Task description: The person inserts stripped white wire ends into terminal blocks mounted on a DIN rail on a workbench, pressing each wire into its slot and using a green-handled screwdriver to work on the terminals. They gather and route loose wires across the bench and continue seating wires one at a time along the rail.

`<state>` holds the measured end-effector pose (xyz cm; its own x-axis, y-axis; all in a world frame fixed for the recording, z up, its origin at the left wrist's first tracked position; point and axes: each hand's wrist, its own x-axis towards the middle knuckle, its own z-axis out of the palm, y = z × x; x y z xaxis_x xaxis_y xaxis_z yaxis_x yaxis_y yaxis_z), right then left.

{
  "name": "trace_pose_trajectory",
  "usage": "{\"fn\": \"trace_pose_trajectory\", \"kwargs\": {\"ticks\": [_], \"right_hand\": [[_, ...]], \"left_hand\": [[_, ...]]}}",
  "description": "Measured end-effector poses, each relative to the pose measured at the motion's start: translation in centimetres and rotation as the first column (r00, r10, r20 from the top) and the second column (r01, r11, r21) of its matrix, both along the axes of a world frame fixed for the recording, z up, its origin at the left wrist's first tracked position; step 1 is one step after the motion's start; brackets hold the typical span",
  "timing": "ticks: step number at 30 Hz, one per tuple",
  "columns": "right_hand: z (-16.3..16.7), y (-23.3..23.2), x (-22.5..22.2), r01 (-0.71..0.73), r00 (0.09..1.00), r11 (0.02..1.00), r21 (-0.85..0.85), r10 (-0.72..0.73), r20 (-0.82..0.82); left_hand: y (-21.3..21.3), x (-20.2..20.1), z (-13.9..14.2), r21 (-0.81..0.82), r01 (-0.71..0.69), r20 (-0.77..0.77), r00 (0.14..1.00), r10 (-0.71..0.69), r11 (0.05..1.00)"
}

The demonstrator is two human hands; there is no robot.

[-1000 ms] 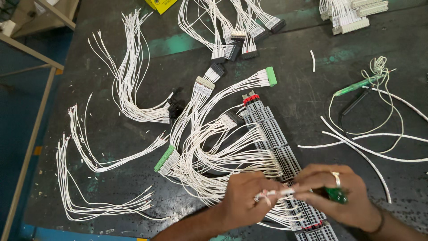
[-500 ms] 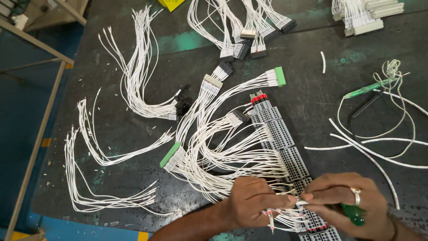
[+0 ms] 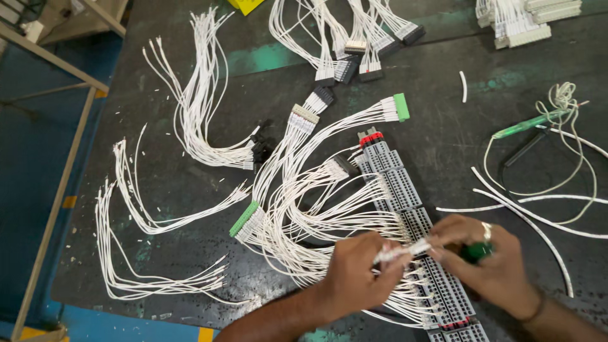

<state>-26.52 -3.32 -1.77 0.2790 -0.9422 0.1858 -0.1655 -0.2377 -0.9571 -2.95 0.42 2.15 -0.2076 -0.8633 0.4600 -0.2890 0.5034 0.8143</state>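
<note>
The left hand [image 3: 358,272] has its grip closed on the end of a white wire [image 3: 396,253], pinched between thumb and fingertips and held level over the grey terminal strip [image 3: 405,196]. The right hand [image 3: 491,259], a ring on one finger, meets that wire end from the other side, and its grip is wrapped around a green-handled screwdriver [image 3: 475,252] of which only a bit of the handle shows between the fingers; the tip is hidden, so I cannot tell just where it touches. Both hands hover over the lower part of the strip, which runs slantwise down the dark bench [image 3: 190,190] from a red end piece [image 3: 370,137] toward the near edge. A thick fan of white wires [image 3: 316,221] is already seated along the strip's left side and sweeps off to the left, some ending in a green plug [image 3: 244,220] lying on the bench, others in a second green plug [image 3: 401,106] up beside the red end. Further left lie loose bundles of white wire [image 3: 152,278], their bare ends spread out. Near the far edge sit more wired harnesses with dark connectors [image 3: 354,60]. Off to the right, well apart from the hands, a second green screwdriver [image 3: 529,123] rests among a coil of pale cord [image 3: 560,104], with a few single white wires [image 3: 525,212] stretched across the bench below it.
</note>
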Motion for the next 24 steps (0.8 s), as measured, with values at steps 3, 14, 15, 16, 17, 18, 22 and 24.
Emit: {"fn": "trace_pose_trajectory", "kwargs": {"ticks": [3, 14, 15, 16, 17, 18, 22, 24], "right_hand": [[-1.4, -0.3, 0.3, -0.052, 0.992, 0.999, 0.017, 0.050, 0.113], [-3.2, -1.2, -0.6, -0.120, 0.991, 0.959, 0.255, 0.102, 0.083], [-3.2, -1.4, -0.7, -0.146, 0.988, 0.962, 0.232, 0.132, 0.076], [-3.2, -1.6, -0.8, -0.171, 0.984, 0.954, 0.244, 0.155, 0.084], [-3.1, -1.6, -0.8, -0.196, 0.980, 0.946, 0.258, 0.177, 0.093], [-3.0, -1.7, -0.8, -0.219, 0.975, 0.938, 0.271, 0.198, 0.102], [-2.5, -1.6, -0.4, -0.248, 0.967, 0.937, 0.247, 0.222, 0.129], [-2.2, -1.6, -0.1, -0.203, 0.979, 0.948, 0.245, 0.189, 0.079]], "left_hand": [[-0.4, -0.1, 0.2, 0.221, -0.052, 0.007, 0.999, 0.052, 0.974], [-1.3, 1.0, 0.8, 0.268, 0.058, 0.172, 0.979, -0.107, 0.962], [-1.5, 1.2, 0.8, 0.268, 0.086, 0.176, 0.975, -0.136, 0.960], [-1.7, 1.3, 0.8, 0.303, 0.075, 0.194, 0.971, -0.138, 0.950], [-1.8, 1.4, 0.9, 0.339, 0.064, 0.212, 0.967, -0.143, 0.939], [-1.8, 1.4, 0.9, 0.374, 0.054, 0.230, 0.962, -0.149, 0.926], [-1.9, 1.3, 1.1, 0.331, 0.069, 0.238, 0.959, -0.153, 0.941], [-2.1, 1.3, 1.2, 0.317, 0.081, 0.251, 0.954, -0.166, 0.945]]}}
